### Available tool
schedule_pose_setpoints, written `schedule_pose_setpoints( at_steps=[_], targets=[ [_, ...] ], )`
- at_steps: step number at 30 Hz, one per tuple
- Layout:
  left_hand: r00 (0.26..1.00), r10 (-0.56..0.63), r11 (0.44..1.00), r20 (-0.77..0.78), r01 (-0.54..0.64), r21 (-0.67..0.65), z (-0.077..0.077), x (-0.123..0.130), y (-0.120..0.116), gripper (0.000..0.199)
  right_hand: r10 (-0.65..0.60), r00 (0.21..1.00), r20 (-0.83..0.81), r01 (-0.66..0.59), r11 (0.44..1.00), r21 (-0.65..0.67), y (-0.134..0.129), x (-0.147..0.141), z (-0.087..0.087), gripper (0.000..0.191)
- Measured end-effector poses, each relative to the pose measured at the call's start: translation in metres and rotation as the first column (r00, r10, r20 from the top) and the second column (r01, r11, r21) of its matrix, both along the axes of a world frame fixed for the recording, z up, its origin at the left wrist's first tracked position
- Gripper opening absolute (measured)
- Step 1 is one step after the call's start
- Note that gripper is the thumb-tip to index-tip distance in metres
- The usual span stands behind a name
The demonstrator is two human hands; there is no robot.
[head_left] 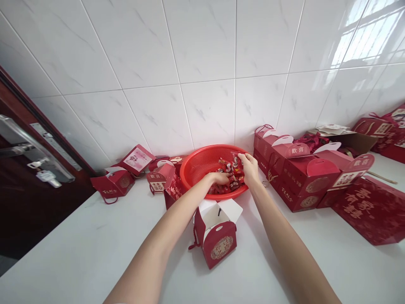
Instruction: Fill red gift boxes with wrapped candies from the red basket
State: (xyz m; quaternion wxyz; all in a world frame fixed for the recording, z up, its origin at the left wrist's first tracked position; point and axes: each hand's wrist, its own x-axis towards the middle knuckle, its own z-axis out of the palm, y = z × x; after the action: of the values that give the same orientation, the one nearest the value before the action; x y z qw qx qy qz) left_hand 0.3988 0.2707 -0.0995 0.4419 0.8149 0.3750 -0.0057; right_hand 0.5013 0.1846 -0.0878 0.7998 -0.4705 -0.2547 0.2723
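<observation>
A red plastic basket (198, 162) with a perforated wall holds several red-wrapped candies (225, 165). My left hand (220, 178) is down inside it among the wrappers, fingers curled and their tips partly hidden, so what they grip is unclear. At the basket's right side, my right hand (249, 168) pinches a red candy packet (236, 160) between thumb and fingers. In front of the basket, between my forearms, stands a red gift box (218, 247) with its top flaps spread and its white inside showing. A red cord hangs on its left side.
Red gift boxes (294, 181) are stacked on the right, beside a red bag (370, 207) lying on the white table (104, 253). More boxes (115, 183) stand at the left. Behind is a tiled wall (209, 109); a door with keys (47, 177) is far left.
</observation>
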Motion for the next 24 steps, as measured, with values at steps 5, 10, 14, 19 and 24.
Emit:
schedule_pose_setpoints(
  at_steps=[5, 10, 14, 19, 24],
  targets=[
    [0.972, 0.213, 0.952, 0.101, -0.229, 0.204, 0.002, -0.012, 0.023, 0.013, 0.017, 1.000, -0.006, -0.017, 1.000, 0.000, -0.001, -0.003, 0.002, 0.024],
    [0.968, 0.109, 0.963, 0.226, -0.159, 0.217, 0.008, -0.009, 0.017, 0.018, 0.003, 1.000, 0.011, -0.003, 1.000, 0.001, -0.002, -0.003, 0.003, 0.025],
    [0.973, -0.074, 0.994, 0.220, 0.053, 0.101, 0.006, 0.007, -0.005, 0.025, -0.004, 1.000, 0.012, 0.004, 1.000, -0.006, -0.002, -0.001, 0.002, 0.025],
    [0.990, -0.033, 0.997, 0.135, 0.023, 0.074, -0.001, 0.013, -0.004, 0.043, -0.009, 1.000, 0.008, 0.009, 1.000, 0.004, -0.002, -0.001, 0.002, 0.025],
    [0.967, 0.191, 0.953, 0.169, -0.224, 0.205, 0.001, -0.005, 0.023, 0.045, 0.003, 1.000, 0.015, -0.003, 1.000, 0.006, -0.003, -0.004, 0.004, 0.026]
  ],
)
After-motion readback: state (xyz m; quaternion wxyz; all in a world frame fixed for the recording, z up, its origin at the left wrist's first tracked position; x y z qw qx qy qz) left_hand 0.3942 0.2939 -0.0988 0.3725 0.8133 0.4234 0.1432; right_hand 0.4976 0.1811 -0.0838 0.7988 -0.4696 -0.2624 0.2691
